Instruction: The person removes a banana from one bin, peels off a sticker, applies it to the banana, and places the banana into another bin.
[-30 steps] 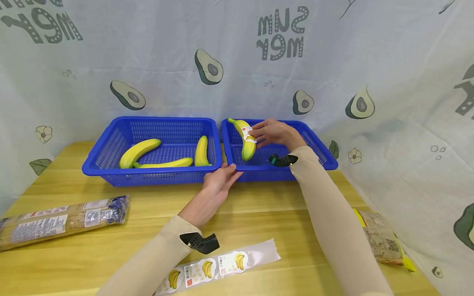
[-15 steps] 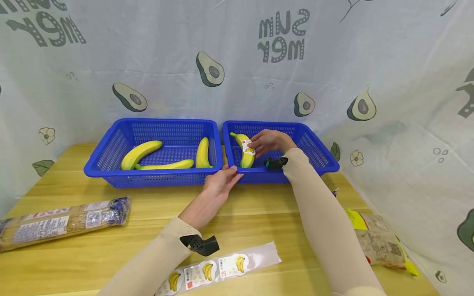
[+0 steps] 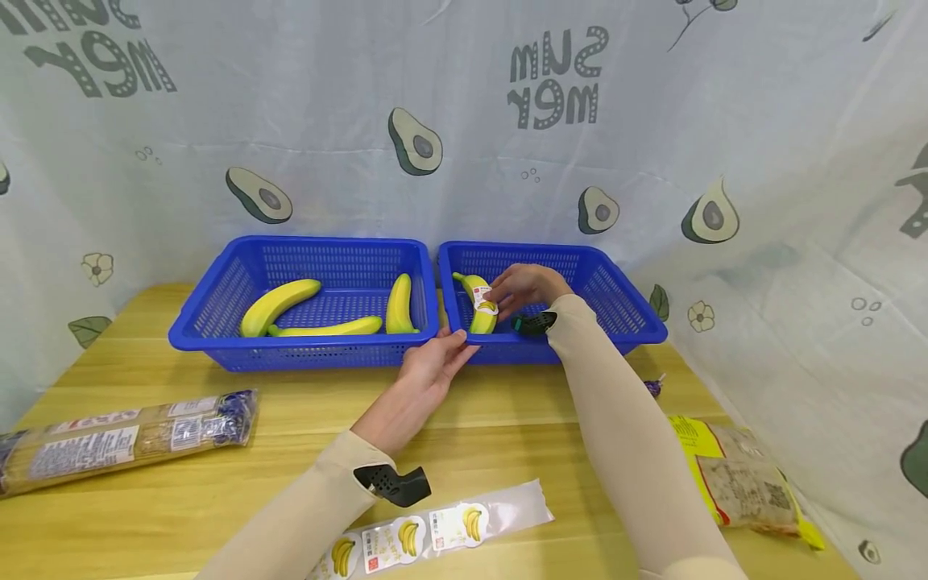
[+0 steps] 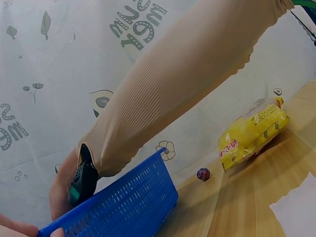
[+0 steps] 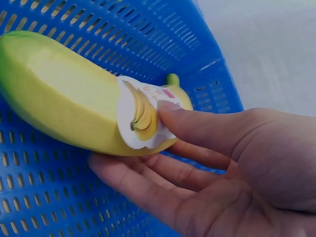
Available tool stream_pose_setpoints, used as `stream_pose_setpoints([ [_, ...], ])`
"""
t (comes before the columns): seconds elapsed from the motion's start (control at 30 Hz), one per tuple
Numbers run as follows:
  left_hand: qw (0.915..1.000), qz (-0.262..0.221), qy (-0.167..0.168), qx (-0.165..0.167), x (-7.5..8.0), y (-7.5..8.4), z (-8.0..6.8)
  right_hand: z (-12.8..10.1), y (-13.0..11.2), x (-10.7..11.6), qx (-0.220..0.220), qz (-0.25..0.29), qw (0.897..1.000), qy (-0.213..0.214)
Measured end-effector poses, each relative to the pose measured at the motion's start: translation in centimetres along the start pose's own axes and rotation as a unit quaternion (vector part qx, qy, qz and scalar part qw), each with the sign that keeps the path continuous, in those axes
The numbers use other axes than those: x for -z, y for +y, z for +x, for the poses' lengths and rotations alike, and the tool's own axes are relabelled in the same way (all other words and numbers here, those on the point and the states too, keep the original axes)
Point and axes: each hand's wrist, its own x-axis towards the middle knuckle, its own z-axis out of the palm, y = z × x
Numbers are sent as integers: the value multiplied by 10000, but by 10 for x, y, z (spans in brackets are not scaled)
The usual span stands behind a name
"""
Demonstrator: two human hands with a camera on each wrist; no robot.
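Note:
Two blue baskets stand side by side at the back of the table. My right hand (image 3: 525, 286) (image 5: 197, 168) holds a yellow banana (image 3: 480, 310) (image 5: 64, 94) low inside the right basket (image 3: 616, 302) (image 5: 148, 29). Its thumb presses on the banana's white sticker (image 5: 140, 121) and its fingers lie under the fruit. My left hand (image 3: 435, 362) grips the front rim of the right basket (image 4: 123, 202) at its near-left corner. The left basket (image 3: 217, 302) holds three bananas (image 3: 279, 304).
A strip of banana stickers (image 3: 435, 528) lies on the wooden table (image 3: 507, 419) near my left sleeve. At the left lies a long noodle packet (image 3: 123, 435). A yellow packet (image 3: 732, 471) (image 4: 252, 136) and a small round sweet (image 4: 203, 173) lie at the right. Printed cloth hangs behind.
My right hand has brought the stickered banana down from rim height to the bottom of the right basket. My left hand has stayed on the basket's corner.

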Motion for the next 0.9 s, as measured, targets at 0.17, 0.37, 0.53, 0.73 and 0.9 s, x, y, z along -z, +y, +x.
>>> stream_pose_setpoints([
  [0.17,10000,6,-63,6,0,-1,1,-1,-2,0,-16,-317,9992,-249],
  [0.37,10000,-17,-96,-22,2,-1,1,-3,-5,-2,-59,-534,9968,-591],
  [0.53,9999,17,-113,-26,3,-2,1,-4,-5,-3,-93,-472,9977,-484],
  [0.73,9999,17,-152,-36,4,-1,0,-4,-4,-2,-36,-405,9985,-363],
  [0.9,9998,-18,-181,-3,3,0,-1,-6,-3,0,-1,-529,9981,-306],
])
